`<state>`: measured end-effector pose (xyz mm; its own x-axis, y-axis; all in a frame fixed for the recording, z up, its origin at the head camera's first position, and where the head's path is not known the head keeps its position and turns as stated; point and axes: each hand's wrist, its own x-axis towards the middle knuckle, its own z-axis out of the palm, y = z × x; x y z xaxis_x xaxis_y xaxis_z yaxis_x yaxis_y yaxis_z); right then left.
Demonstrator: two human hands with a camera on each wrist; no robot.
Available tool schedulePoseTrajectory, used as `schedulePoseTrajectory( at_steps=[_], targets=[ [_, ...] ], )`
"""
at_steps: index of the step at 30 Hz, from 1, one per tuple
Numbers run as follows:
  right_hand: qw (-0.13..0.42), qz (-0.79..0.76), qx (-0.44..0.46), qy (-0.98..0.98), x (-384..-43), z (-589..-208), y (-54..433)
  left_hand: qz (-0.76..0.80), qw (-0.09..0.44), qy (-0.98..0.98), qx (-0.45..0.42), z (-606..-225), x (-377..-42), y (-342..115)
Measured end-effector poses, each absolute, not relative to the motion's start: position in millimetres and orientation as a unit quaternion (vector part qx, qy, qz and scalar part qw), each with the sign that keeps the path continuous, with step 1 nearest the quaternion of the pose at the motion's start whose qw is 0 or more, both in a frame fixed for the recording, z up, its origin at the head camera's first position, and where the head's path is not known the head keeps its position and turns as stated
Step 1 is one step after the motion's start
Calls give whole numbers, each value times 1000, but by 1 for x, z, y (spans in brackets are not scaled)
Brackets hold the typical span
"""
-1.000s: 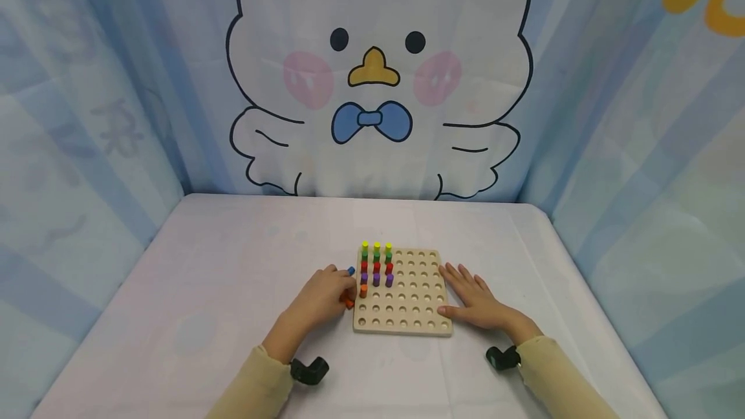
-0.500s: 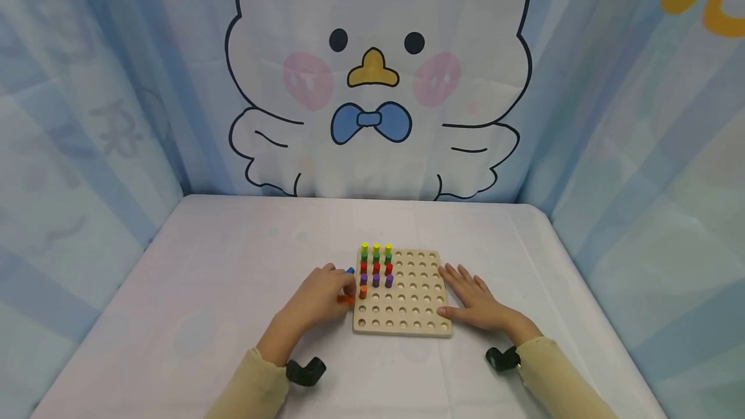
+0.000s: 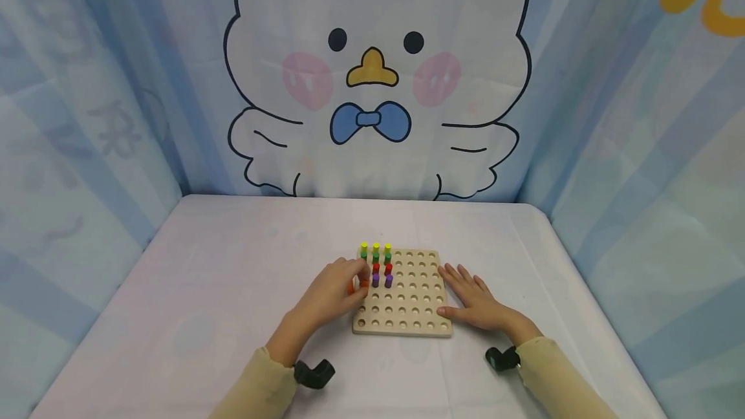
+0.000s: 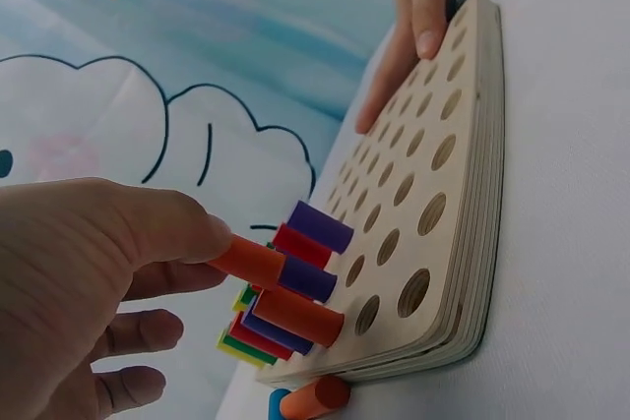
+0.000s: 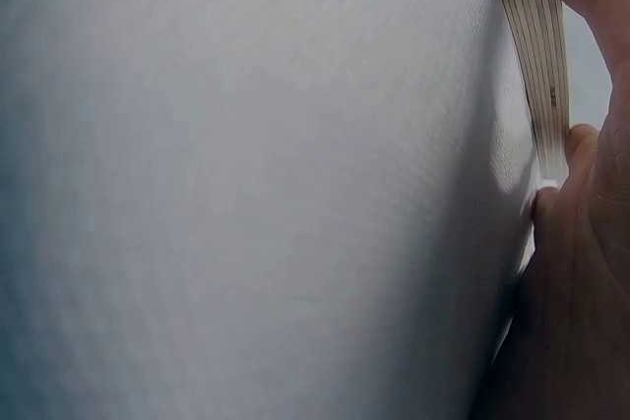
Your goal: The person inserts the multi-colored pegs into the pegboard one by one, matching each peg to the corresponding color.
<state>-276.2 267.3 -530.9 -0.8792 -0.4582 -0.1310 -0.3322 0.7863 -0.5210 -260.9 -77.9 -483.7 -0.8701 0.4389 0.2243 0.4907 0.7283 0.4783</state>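
Over the left edge of a wooden pegboard (image 3: 401,331), my left hand (image 3: 332,291) pinches an orange peg (image 4: 248,261) between thumb and finger. In the left wrist view the held peg is tilted, its far end close to the purple pegs (image 4: 323,228). Another orange peg (image 4: 300,317) stands in a hole just below it. Yellow pegs (image 3: 376,247), green pegs (image 3: 376,257) and red pegs (image 3: 388,269) fill rows at the board's back left; my left hand covers part of them in the head view. My right hand (image 3: 480,304) rests with fingers spread on the board's right edge.
Beside the board's left edge lie a loose orange peg (image 4: 320,397) and a blue peg (image 4: 277,404). Bare holes cover the right and front of the board. A white cloth (image 3: 233,244) covers the table, with a printed curtain (image 3: 372,167) behind it.
My left hand has picked up an orange peg from beside the board and moved right and slightly away from me, over the board's left columns. The right hand has stayed put.
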Motion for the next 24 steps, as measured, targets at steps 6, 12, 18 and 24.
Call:
schedulePoseTrajectory(
  at_steps=[6,12,18,24],
  targets=[
    [134,-249,-206,937,-278,-530,269,-279,66,-928,-237,-486,-266,-67],
    [130,-245,-205,939,-278,-531,269,-268,62,-935,-222,-489,-268,-61],
    [132,-248,-206,937,-277,-529,269,-264,54,-937,-222,-492,-269,-60],
    [128,-250,-209,937,-277,-531,269,-258,55,-938,-224,-495,-269,-59]
  ],
)
